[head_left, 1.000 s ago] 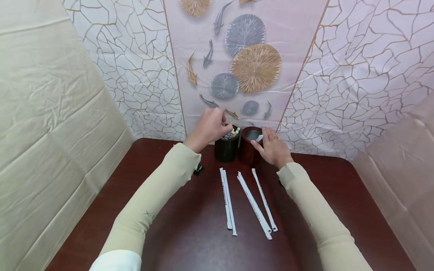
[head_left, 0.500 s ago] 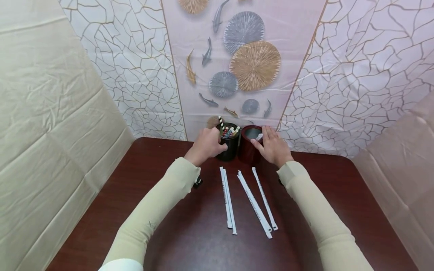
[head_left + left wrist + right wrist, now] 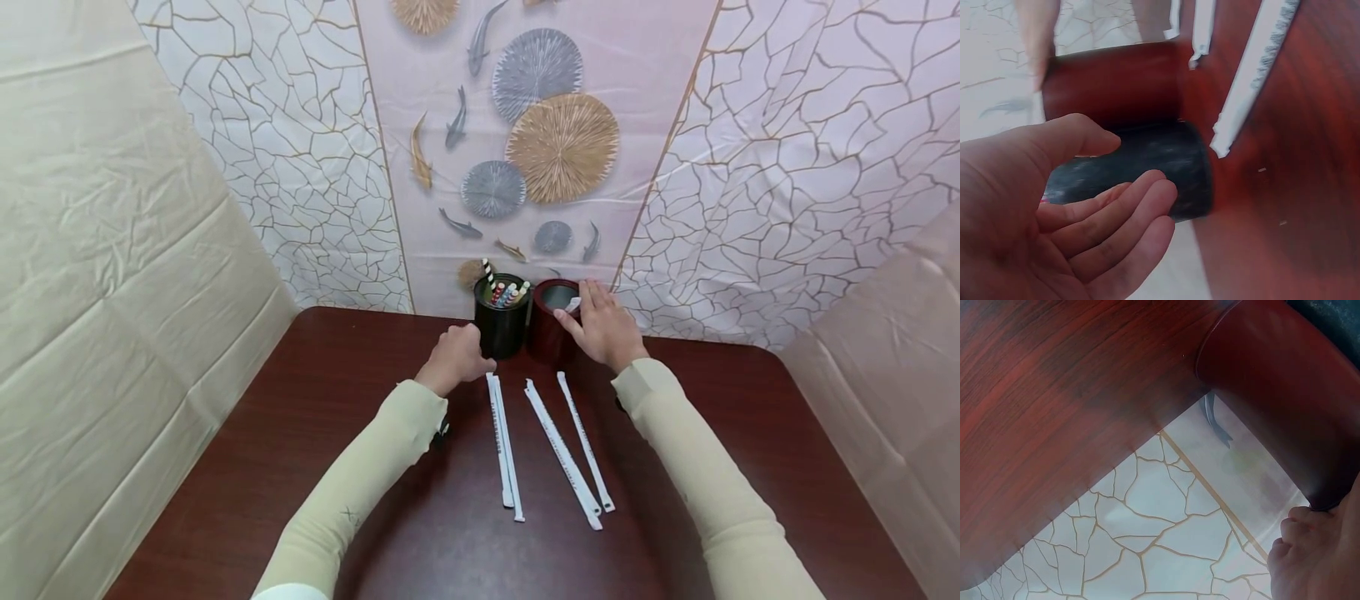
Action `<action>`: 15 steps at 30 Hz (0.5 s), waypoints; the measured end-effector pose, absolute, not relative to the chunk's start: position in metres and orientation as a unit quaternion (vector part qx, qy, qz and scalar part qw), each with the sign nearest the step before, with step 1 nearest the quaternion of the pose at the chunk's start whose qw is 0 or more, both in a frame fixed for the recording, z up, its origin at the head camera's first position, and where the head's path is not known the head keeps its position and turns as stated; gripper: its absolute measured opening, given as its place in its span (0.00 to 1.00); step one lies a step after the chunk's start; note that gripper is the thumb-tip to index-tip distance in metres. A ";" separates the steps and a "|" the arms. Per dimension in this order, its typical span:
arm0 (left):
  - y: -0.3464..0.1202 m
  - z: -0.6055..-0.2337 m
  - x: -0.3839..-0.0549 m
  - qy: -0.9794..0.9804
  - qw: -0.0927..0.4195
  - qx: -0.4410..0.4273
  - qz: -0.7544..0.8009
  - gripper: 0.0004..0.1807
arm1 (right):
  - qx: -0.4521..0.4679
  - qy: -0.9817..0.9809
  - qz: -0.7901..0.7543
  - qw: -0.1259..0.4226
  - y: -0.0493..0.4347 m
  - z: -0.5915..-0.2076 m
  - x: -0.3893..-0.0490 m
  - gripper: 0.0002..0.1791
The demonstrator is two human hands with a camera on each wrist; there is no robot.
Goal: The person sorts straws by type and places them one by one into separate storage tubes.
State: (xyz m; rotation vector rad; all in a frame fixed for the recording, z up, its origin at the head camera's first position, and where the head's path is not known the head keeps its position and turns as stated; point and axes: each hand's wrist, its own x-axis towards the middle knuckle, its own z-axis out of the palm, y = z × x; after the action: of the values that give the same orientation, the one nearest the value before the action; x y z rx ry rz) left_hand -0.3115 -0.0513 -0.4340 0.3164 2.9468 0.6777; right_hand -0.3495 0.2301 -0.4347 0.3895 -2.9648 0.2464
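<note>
A makeshift booth [image 3: 277, 192]; cloths [image 3: 112, 250] hang around a table [image 3: 247, 450]

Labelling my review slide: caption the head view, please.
Left hand near a black cup of colourful sticks, right hand touching a dark red cup, slim white packets on the table.

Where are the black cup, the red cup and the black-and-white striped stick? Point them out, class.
black cup [image 3: 507, 332], head view, on its front wall
red cup [image 3: 1288, 387], right wrist view, on its side wall
black-and-white striped stick [image 3: 488, 273], head view, on its exposed shaft
</note>
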 end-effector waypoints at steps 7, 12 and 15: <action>-0.053 -0.461 -0.312 0.964 0.108 0.087 0.226 0.16 | 0.132 -0.986 0.079 0.067 0.230 -0.435 -0.350 0.53; -0.052 -0.473 -0.308 0.951 0.155 0.081 0.255 0.15 | 0.134 -0.986 0.077 0.067 0.231 -0.435 -0.351 0.53; -0.051 -0.479 -0.309 0.948 0.173 0.080 0.256 0.16 | 0.135 -0.986 0.078 0.066 0.231 -0.436 -0.352 0.54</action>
State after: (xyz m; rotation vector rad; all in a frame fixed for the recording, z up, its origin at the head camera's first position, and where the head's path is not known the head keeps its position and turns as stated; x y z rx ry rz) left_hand -0.3089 -0.0512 -0.4789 0.2279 2.6884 0.7261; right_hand -0.3517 0.2314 -0.4362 0.4081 -2.9734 0.2352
